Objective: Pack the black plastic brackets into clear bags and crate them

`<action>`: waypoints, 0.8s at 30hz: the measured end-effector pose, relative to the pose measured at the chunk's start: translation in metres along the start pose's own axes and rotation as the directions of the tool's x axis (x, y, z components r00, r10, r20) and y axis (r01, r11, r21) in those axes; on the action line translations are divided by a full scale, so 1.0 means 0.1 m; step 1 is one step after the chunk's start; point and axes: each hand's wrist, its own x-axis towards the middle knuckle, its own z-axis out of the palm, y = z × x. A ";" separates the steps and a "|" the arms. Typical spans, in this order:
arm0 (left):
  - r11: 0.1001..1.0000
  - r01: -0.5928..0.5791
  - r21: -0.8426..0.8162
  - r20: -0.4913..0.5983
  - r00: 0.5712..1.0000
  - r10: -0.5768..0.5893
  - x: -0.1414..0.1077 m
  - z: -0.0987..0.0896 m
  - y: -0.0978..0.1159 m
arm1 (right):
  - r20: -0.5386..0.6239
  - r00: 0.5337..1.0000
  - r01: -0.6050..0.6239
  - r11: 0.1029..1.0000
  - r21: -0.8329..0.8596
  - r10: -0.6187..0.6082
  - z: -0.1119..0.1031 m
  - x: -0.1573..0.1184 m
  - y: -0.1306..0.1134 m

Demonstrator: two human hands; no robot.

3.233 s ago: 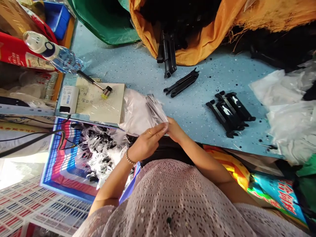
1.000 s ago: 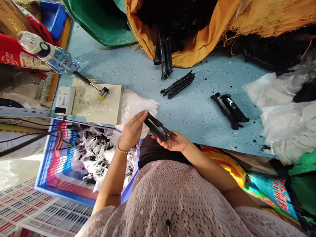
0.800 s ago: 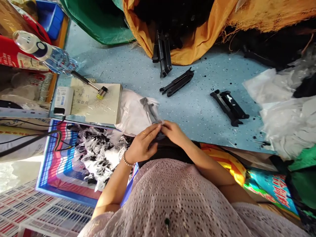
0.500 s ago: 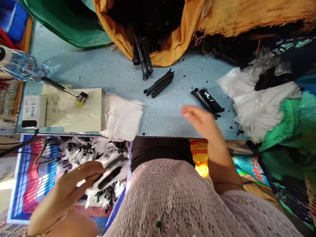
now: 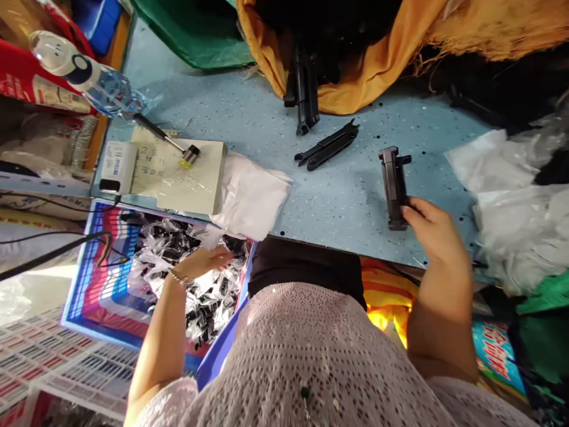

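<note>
My right hand (image 5: pixel 433 231) pinches the lower end of a black plastic part (image 5: pixel 393 193), a long narrow piece with a small side peg, at the table's right side. Over the crate (image 5: pixel 95 261) at the lower left, my left hand (image 5: pixel 207 262) has its fingers stretched out, with nothing visible in them. Beneath it lie many small clear bags (image 5: pixel 217 305) with black parts inside. A pair of slim black parts (image 5: pixel 328 145) rests mid-table. More black parts (image 5: pixel 303 95) stick out of the orange sack's mouth. White plastic bags (image 5: pixel 255 193) lie stacked at the front edge.
A cardboard block (image 5: pixel 191 187) carries a black-handled tool (image 5: pixel 164 139), beside a white box (image 5: pixel 118 166). A water bottle (image 5: pixel 89 77) leans at the left. The orange sack (image 5: pixel 355 89) and green sack (image 5: pixel 195 35) stand behind. Crumpled white bags (image 5: pixel 524 219) cover the right.
My left hand has let go of the bagged black part and moved up and right over the crate. My right hand has taken hold of the black part. The view has shifted left.
</note>
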 end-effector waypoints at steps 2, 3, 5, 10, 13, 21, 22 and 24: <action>0.975 -0.170 -0.145 0.142 0.971 0.190 0.23 0.25 0.39 | 0.112 0.994 -0.040 0.921 0.387 -0.004 0.33 -0.05 -0.16; 0.960 -0.232 -0.154 0.034 0.970 0.240 0.39 0.35 0.60 | 0.187 0.982 -0.088 0.846 0.525 -0.014 0.51 -0.08 -0.25; 0.968 -0.248 0.046 -0.331 0.910 0.249 0.75 0.50 0.95 | 0.324 0.944 -0.186 0.708 0.681 -0.064 0.83 -0.14 -0.45; 0.986 -0.106 0.131 -0.447 0.881 0.154 1.26 0.40 1.11 | 0.482 0.859 -0.328 0.536 0.778 -0.173 1.19 -0.23 -0.80; 0.955 -0.173 -0.242 -0.402 0.914 0.064 1.22 0.25 0.97 | 0.588 0.770 -0.428 0.482 0.765 -0.249 1.22 -0.25 -0.99; 0.851 -0.293 -0.436 -0.453 0.889 0.074 0.99 0.18 0.99 | 0.667 0.679 -0.530 0.424 0.734 -0.305 1.74 -0.03 -1.42; 0.893 -0.317 -0.319 -0.517 0.848 0.116 0.95 0.13 0.98 | 0.654 0.702 -0.515 0.433 0.740 -0.283 1.76 0.00 -1.40; 0.956 -0.292 0.003 -0.575 0.782 0.241 0.86 0.04 0.95 | 0.599 0.766 -0.450 0.470 0.759 -0.235 1.71 0.01 -1.32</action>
